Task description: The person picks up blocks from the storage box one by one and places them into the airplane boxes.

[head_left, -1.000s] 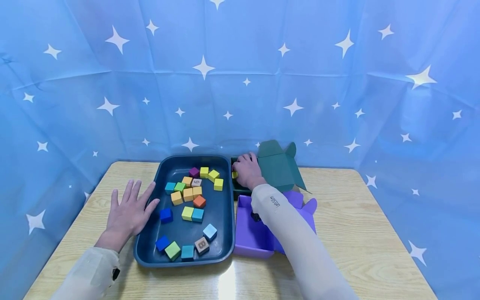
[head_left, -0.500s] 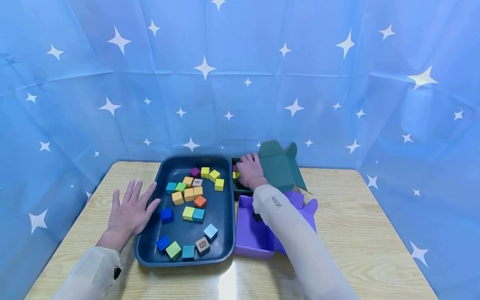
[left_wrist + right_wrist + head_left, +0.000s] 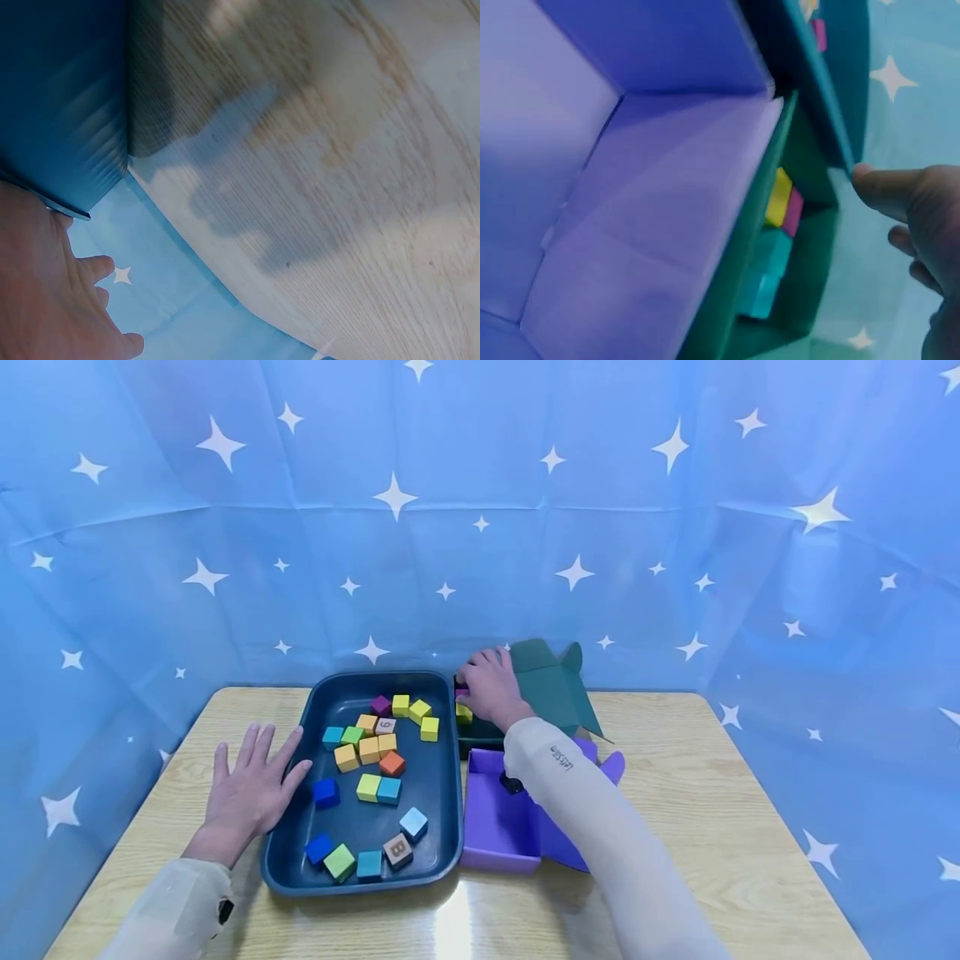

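Left hand [image 3: 247,797], lower left of the frame: fingers straight and spread, back of the hand uppermost, thumb overlapping the left rim of a dark blue, round-cornered tray [image 3: 423,785]; nothing is held. Right hand [image 3: 491,687], just right of center, is over a dark green folding box [image 3: 551,693]; in the right wrist view the thumb stands out straight, the other fingers loosely bent behind it, pinching nothing visible. Inside that box, lower middle of the same view, lie a yellow cube [image 3: 779,196], a magenta cube [image 3: 793,213] beside it, and two teal cubes [image 3: 759,295]. Directly below in the head view sits a matte purple box [image 3: 495,827], thin-walled and creased, rounded flaps folded out to the right, partly behind the pale sleeve [image 3: 592,827]. Tray contents, all cubes with flat faces: near its top, a plum cube [image 3: 381,706] and three yellow ones [image 3: 429,729]; mid-tray, amber cubes [image 3: 369,750] in a cluster, an orange-red cube [image 3: 392,764] touching; lower, a bare-wood cube [image 3: 398,852] lettered B, next to a pale blue cube [image 3: 413,824]. Tabletop [image 3: 712,802]: light, streaky wood grain, rounded back corners. Behind, a creased blue cloth [image 3: 480,443] printed with white four-pointed stars.
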